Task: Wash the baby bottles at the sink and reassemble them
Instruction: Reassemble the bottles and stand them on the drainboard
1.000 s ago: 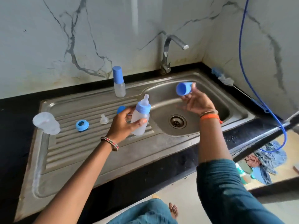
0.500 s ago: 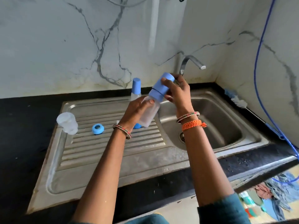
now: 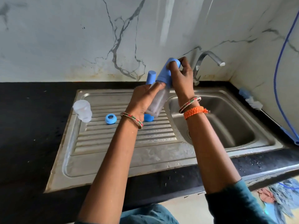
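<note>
Raised a little higher since half a second ago, the baby bottle (image 3: 157,101) tilts toward 1 o'clock above the sink's (image 3: 113,152) drainboard, left hand (image 3: 145,97) gripping its body, right hand (image 3: 181,75) clasping the blue cap (image 3: 165,73).

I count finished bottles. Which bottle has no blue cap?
The clear bottle at the drainboard's left edge; the held one and the standing one are capped.

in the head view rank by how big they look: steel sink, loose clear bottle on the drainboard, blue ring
1. steel sink
2. clear bottle
3. blue ring
Bottle and ring lie side by side, so nearness hardly skews it.
</note>
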Demonstrator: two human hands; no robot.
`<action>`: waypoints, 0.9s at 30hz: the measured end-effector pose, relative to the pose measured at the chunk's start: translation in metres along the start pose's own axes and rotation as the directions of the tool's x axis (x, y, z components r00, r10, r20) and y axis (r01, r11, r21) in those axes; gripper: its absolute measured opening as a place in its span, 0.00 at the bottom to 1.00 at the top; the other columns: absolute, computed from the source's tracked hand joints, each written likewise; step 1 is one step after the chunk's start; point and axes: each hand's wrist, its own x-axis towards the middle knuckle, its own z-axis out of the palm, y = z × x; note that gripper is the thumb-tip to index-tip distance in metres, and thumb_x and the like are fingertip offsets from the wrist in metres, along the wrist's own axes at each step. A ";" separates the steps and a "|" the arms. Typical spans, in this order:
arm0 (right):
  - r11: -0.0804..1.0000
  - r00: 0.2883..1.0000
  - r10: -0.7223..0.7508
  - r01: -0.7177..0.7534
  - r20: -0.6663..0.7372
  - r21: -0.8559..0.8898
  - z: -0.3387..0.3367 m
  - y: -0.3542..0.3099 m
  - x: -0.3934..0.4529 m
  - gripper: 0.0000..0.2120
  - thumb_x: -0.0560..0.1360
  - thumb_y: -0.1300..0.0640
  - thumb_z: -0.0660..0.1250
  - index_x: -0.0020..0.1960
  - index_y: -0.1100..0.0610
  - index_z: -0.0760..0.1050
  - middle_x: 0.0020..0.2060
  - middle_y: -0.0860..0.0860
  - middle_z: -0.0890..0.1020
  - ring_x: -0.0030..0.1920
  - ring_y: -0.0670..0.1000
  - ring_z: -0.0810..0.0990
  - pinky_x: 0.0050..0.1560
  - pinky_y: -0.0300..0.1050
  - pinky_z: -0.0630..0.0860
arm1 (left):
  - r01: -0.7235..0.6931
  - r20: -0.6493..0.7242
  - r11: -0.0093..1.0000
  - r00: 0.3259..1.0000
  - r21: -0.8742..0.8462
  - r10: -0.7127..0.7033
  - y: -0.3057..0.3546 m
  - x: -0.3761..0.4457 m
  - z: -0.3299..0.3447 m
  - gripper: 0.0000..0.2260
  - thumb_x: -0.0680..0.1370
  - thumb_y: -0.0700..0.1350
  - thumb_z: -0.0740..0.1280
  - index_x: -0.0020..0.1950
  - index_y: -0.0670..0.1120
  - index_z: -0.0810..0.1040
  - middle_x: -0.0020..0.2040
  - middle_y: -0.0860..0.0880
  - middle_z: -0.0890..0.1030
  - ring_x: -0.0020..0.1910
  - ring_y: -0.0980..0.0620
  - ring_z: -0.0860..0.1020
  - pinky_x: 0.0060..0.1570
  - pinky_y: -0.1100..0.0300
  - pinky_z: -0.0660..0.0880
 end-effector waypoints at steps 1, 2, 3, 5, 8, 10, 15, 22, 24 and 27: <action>1.000 1.000 0.022 -0.022 0.001 -0.015 0.003 0.005 -0.002 0.06 0.69 0.56 0.63 0.37 0.56 0.66 0.28 0.45 0.71 0.26 0.39 0.70 0.29 0.32 0.68 | 0.053 -0.015 0.999 0.998 -0.011 -0.053 0.000 0.000 -0.001 0.14 0.66 0.53 0.73 0.41 0.43 0.78 0.38 0.46 0.79 0.37 0.50 0.76 0.38 0.57 0.73; 0.998 0.998 0.067 -0.067 -0.007 -0.014 0.003 0.011 -0.004 0.07 0.67 0.54 0.63 0.37 0.56 0.66 0.29 0.47 0.71 0.28 0.41 0.70 0.31 0.34 0.69 | 0.098 -0.023 0.995 0.995 -0.007 -0.098 0.000 0.000 -0.001 0.16 0.63 0.54 0.73 0.41 0.43 0.80 0.39 0.44 0.80 0.38 0.48 0.78 0.42 0.53 0.76; 0.993 0.993 0.115 -0.115 -0.013 -0.006 0.003 0.017 -0.005 0.08 0.67 0.53 0.63 0.37 0.55 0.65 0.31 0.48 0.70 0.31 0.44 0.71 0.33 0.37 0.69 | 0.126 -0.022 0.992 0.992 0.003 -0.126 0.000 0.001 -0.002 0.19 0.61 0.55 0.73 0.43 0.41 0.80 0.41 0.41 0.82 0.40 0.45 0.79 0.46 0.48 0.78; 0.984 0.984 0.179 -0.179 -0.003 -0.023 0.002 0.026 -0.005 0.09 0.71 0.53 0.64 0.38 0.54 0.65 0.33 0.50 0.72 0.36 0.49 0.72 0.37 0.44 0.71 | 0.144 -0.027 0.989 0.989 0.030 -0.143 -0.003 0.005 -0.003 0.24 0.60 0.56 0.73 0.46 0.39 0.81 0.45 0.38 0.83 0.45 0.40 0.82 0.52 0.43 0.78; 0.973 0.976 0.215 -0.215 -0.005 -0.087 0.000 0.039 -0.005 0.07 0.76 0.56 0.64 0.41 0.54 0.66 0.38 0.53 0.74 0.41 0.53 0.75 0.41 0.51 0.75 | 0.113 -0.019 0.987 0.994 0.115 -0.112 -0.014 0.016 -0.008 0.17 0.64 0.56 0.72 0.40 0.43 0.80 0.42 0.40 0.83 0.42 0.42 0.81 0.46 0.50 0.79; 0.966 0.971 0.239 -0.235 0.021 -0.111 0.003 0.045 -0.007 0.05 0.76 0.57 0.64 0.45 0.54 0.68 0.39 0.52 0.75 0.42 0.53 0.77 0.40 0.51 0.79 | 0.043 0.043 0.971 0.998 0.236 -0.055 -0.020 0.023 -0.017 0.15 0.66 0.59 0.70 0.34 0.48 0.76 0.36 0.46 0.79 0.36 0.49 0.76 0.38 0.58 0.72; 0.903 0.881 0.429 -0.420 0.198 -0.090 0.013 0.074 -0.028 0.33 0.73 0.53 0.72 0.71 0.44 0.57 0.48 0.54 0.80 0.45 0.54 0.83 0.36 0.49 0.82 | 0.143 0.071 0.938 0.982 0.316 -0.174 -0.044 0.050 -0.052 0.17 0.72 0.60 0.68 0.38 0.47 0.79 0.39 0.46 0.80 0.42 0.47 0.77 0.43 0.55 0.73; 0.937 0.987 0.126 -0.084 0.104 -0.340 0.061 0.093 0.017 0.25 0.68 0.54 0.76 0.59 0.60 0.68 0.47 0.51 0.78 0.48 0.51 0.79 0.47 0.49 0.80 | 0.036 -0.381 0.907 0.914 0.420 0.140 -0.057 0.068 -0.126 0.08 0.78 0.46 0.64 0.48 0.44 0.81 0.45 0.46 0.83 0.50 0.45 0.80 0.44 0.58 0.72; 0.920 0.987 0.065 -0.002 0.147 -0.392 0.083 0.103 0.033 0.28 0.69 0.54 0.76 0.62 0.62 0.67 0.47 0.52 0.78 0.46 0.52 0.78 0.46 0.45 0.78 | -0.081 -0.475 0.948 0.851 0.307 0.226 -0.052 0.069 -0.141 0.09 0.76 0.40 0.61 0.42 0.47 0.80 0.40 0.48 0.83 0.44 0.46 0.82 0.43 0.54 0.76; 0.880 0.967 0.038 0.086 0.251 -0.467 0.115 0.130 0.048 0.30 0.70 0.56 0.74 0.65 0.63 0.64 0.50 0.58 0.80 0.48 0.55 0.79 0.50 0.47 0.76 | -0.164 -0.490 0.941 0.820 0.296 0.297 -0.050 0.069 -0.154 0.11 0.74 0.38 0.60 0.39 0.51 0.79 0.36 0.49 0.82 0.38 0.50 0.80 0.41 0.56 0.75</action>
